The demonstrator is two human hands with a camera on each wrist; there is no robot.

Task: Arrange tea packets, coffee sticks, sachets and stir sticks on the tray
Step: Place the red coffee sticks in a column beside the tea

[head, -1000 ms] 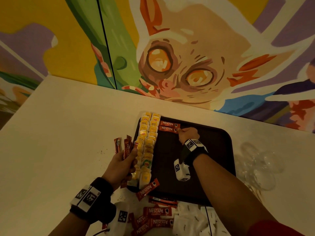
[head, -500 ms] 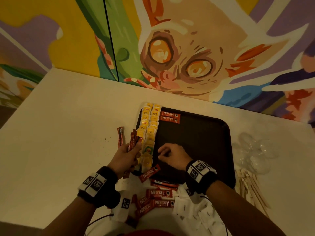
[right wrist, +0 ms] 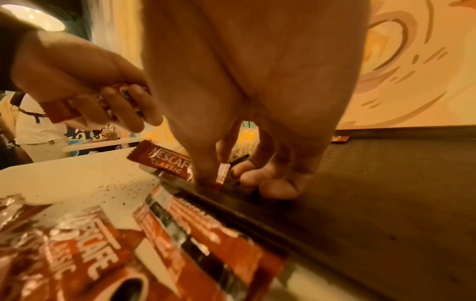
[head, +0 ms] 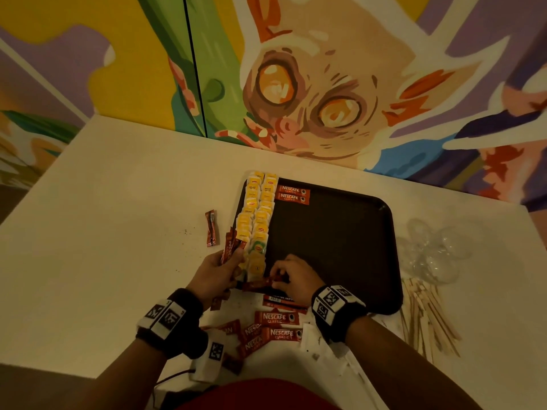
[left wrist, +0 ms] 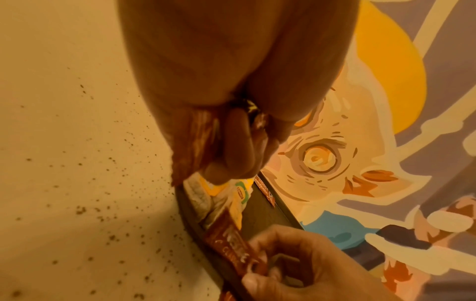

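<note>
Right now my right hand pinches a coffee stick lying left-to-right across the tray's near-left rim. My left hand clutches spare sticks, just left of it.

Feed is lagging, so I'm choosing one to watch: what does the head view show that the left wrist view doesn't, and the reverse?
Head only: stir sticks right of the tray, loose coffee sticks on the table.
Left wrist only: coffee grains scattered on the table, close up.
Both: right hand pinching a coffee stick at the tray's near edge; tea packets.
</note>
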